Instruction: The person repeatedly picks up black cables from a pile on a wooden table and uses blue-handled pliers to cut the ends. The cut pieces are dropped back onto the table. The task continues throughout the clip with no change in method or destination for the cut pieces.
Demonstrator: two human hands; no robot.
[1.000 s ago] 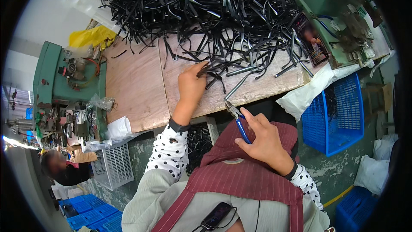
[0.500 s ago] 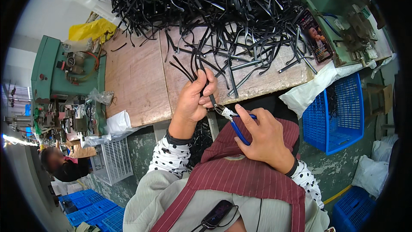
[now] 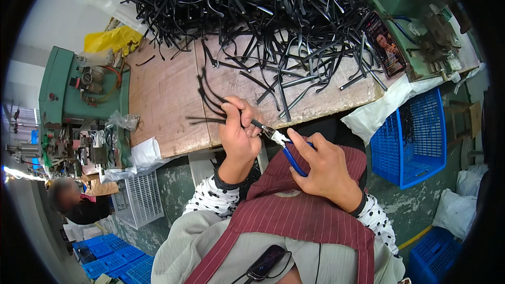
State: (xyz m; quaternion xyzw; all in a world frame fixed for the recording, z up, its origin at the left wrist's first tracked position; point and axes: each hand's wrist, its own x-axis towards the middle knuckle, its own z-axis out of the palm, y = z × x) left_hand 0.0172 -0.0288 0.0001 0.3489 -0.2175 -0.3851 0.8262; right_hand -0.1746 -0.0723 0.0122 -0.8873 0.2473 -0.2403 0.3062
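Several thin black eyeglass temples (image 3: 211,94) fan out from my left hand (image 3: 239,129), which is closed around them, their curved tips pointing up and left. One temple's straight end (image 3: 256,123) reaches right, to the jaws of a pair of pliers (image 3: 281,139). The pliers have blue handles and white wrapping around the pivot. My right hand (image 3: 329,171) is closed on the handles, with thumb and forefinger on the upper one. Whether the jaws are clamped on the temple or only touching it, I cannot tell.
A big heap of black temples (image 3: 236,5) covers the far part of the wooden table (image 3: 163,105). Green machines (image 3: 87,94) stand left and right. At the right are a phone (image 3: 386,47) and a blue crate (image 3: 407,147). Another person (image 3: 79,202) is at the far left.
My left hand has turned and dropped slightly, so the temples' tips now swing left instead of upward. The pliers and my right hand have hardly moved.
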